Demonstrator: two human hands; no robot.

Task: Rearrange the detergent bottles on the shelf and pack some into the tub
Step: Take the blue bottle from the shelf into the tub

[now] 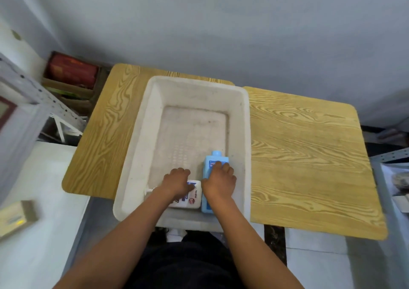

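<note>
A white plastic tub point(141, 147) sits on two wooden boards, and both my hands reach into its near end. My left hand point(176, 181) lies on top of a white detergent bottle point(192, 200) that rests flat on the tub floor, fingers curled over its far end. My right hand point(220, 181) covers a light blue detergent bottle point(212, 163) lying flat beside the white one, cap pointing away from me. The fingers wrap over the blue bottle's body. Both bottles touch side by side.
Wooden boards point(305, 156) extend left and right of the tub. A metal shelf frame point(33, 94) stands at the left, with a cardboard box of red packs point(70, 72) behind it. Another shelf edge point(391, 156) shows at the right. A small box point(15, 218) sits low on the left.
</note>
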